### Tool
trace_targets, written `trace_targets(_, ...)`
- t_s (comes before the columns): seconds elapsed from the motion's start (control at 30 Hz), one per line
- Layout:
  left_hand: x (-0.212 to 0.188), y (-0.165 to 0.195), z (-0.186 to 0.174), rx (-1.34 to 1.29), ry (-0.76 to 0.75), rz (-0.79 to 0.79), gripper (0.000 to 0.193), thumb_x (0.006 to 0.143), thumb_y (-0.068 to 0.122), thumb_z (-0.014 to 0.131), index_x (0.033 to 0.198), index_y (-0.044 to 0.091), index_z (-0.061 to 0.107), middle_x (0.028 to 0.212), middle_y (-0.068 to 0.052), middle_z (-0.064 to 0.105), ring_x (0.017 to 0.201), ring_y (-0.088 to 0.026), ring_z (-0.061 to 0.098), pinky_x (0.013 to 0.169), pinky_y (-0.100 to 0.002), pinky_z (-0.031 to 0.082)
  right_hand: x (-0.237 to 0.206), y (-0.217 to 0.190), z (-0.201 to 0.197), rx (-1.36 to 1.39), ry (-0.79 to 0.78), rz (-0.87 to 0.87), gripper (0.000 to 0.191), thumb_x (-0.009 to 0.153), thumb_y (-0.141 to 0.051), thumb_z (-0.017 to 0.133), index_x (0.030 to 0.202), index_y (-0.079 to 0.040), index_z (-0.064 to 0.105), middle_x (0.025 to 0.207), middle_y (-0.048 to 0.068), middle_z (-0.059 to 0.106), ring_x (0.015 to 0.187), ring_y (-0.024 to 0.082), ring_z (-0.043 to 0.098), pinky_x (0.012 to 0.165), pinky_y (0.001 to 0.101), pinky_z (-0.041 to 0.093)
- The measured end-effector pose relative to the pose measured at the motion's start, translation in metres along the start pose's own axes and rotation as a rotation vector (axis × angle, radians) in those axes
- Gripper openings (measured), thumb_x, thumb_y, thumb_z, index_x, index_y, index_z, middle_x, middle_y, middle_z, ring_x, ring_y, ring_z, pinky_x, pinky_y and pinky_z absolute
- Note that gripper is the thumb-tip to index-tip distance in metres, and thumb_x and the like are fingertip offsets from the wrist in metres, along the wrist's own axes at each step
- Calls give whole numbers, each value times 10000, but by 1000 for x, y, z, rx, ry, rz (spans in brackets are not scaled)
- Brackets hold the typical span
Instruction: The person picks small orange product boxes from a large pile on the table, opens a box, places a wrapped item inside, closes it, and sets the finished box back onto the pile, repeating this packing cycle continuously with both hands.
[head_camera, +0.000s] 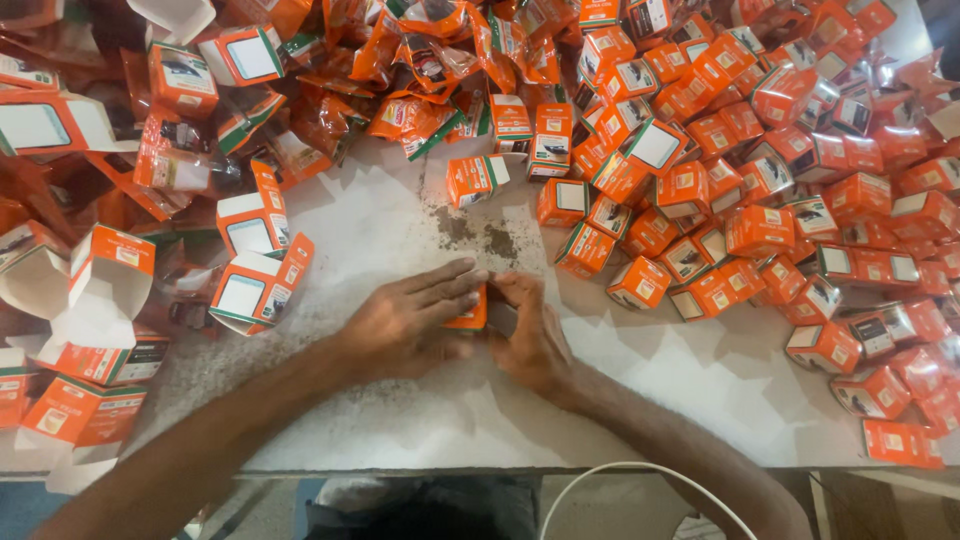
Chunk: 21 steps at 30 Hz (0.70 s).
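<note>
Head camera looks down at my two hands meeting on the white desk (400, 420). My left hand (405, 325) lies flat, fingers closed over a small orange box (468, 312), pinning it down, while my right hand (530, 335) pinches its other side. Closed boxes (760, 180) pile right; open boxes (255, 285) and orange pouches (400, 60) sit left.

White table (400, 420): heaped orange cartons (760, 230) right, flattened cartons (110, 280) left.

Matt cardboard boxes (760, 232) — crinkly glossy foil pouches (405, 60) — rough speckled tabletop (690, 390).
</note>
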<state>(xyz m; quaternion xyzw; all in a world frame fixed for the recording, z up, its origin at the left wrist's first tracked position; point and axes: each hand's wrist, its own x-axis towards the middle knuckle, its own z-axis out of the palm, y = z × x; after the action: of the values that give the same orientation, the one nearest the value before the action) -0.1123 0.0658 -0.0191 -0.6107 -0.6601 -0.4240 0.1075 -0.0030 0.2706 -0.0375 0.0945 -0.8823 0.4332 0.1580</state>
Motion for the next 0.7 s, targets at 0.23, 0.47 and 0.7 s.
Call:
trace_targets(0.23,-21,0,17,-72,83,-109,246,905,113,805,1055,34,626,1396,-169,646,1330,-355,637,1054,-430,592,-14,13,12,12,-25,-26,674,863,32,781,1338,-8,305,1242,217,698,1142,312,730,974,398,556)
trace_targets(0.47,-66,15,3,64,-43,-10,297,893,246,780,1039,38,627,1512,-265,503,1435,-449,448,1177,-570,374,-25,-8,45,10,-23,-111,697,872,-27,812,1385,-1,341,1291,250,596,1186,342,693,1002,428,568)
trace_targets(0.7,-131,52,-71,679,12,-189,511,925,285,759,1388,115,627,1614,-197,390,1543,-353,298,1238,-664,178,-10,-59,39,-605,269,-288,666,891,-134,813,1392,-49,382,1364,242,532,1233,459,576,1061,528,465)
